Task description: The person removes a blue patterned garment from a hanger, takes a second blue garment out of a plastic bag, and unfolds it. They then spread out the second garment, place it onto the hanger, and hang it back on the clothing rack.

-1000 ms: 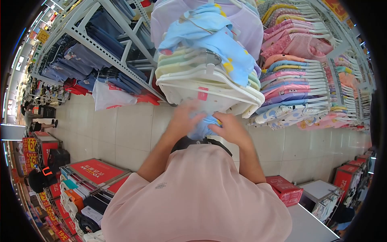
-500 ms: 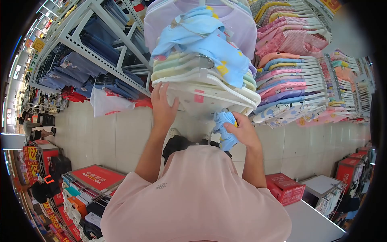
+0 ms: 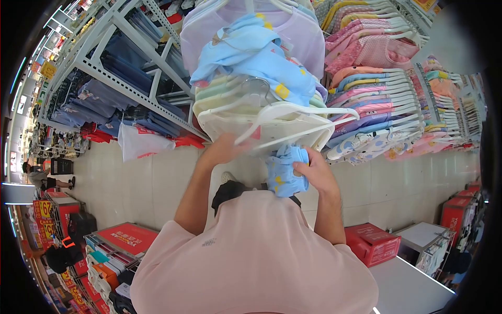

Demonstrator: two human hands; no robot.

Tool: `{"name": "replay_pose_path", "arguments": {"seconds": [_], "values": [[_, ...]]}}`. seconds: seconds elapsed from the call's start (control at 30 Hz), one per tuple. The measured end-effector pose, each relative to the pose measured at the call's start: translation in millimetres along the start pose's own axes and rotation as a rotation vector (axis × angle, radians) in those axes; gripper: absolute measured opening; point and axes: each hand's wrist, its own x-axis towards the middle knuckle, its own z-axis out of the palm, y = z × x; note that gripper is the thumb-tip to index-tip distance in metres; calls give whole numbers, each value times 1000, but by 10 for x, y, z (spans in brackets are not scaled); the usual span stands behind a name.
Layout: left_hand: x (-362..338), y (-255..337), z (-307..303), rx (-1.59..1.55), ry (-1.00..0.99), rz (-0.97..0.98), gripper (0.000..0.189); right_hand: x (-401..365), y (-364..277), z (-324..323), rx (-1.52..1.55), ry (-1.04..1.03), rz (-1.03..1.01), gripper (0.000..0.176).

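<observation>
Closest to me, the pink shirt (image 3: 253, 251) of the wearer fills the bottom centre of the frame. Just beyond it, right of centre, the right hand (image 3: 312, 171) is closed on a bunched blue cloth (image 3: 286, 171) with yellow patches, thumb across its near face. The left hand (image 3: 226, 148), left of centre, is blurred (I can't tell how far its fingers are closed), and it is at the lower left end of a white hanger (image 3: 293, 111). That hanger slants over the front of the hung clothes, its right end higher and out to the right, with no garment that I can see on it.

At the lower right I have a red box (image 3: 372, 244) beside a pale bench (image 3: 408, 290); at the lower left, a red sign (image 3: 125, 236) over packed goods.

Past the hands, in the upper centre, a blue garment (image 3: 243, 55) lies crumpled across the hangers, with pale green clothes (image 3: 222, 91) under it and a lilac shirt (image 3: 295, 31) behind. Patterned clothes (image 3: 368, 112) hang in rows at the upper right, and blue trousers (image 3: 125, 68) at the upper left, near a white bag (image 3: 142, 141). Farthest off, at the left edge, I make out a person (image 3: 37, 179) by a black basket (image 3: 61, 166).
</observation>
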Motion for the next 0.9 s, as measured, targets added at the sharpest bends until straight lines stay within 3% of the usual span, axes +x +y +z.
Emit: {"name": "replay_pose_path", "arguments": {"seconds": [0.1,0.2,0.3,0.4,0.6,0.7,0.8,0.9], "values": [[-131,171,40,-456,-220,-56,49,-8,33,-2,-9,-12,-20,23],[-185,136,156,-623,-284,-7,50,-4,96,-34,-18,-40,-20,25],[-159,101,208,-630,-256,-70,48,-21,105,-64,-2,-91,-12,27],[-192,42,395,-571,-105,-71,46,-62,37,-82,70,-122,-23,30],[-352,252,664,-215,127,367,50,47,95,72,429,29,-119,36],[-560,722,510,-179,-86,177,56,123,13,320,565,74,-208,36],[-510,397,750,-226,-114,188,56,145,-119,529,846,45,-361,37],[-469,349,947,-206,34,367,52,186,-231,570,865,-52,-387,40]]}}
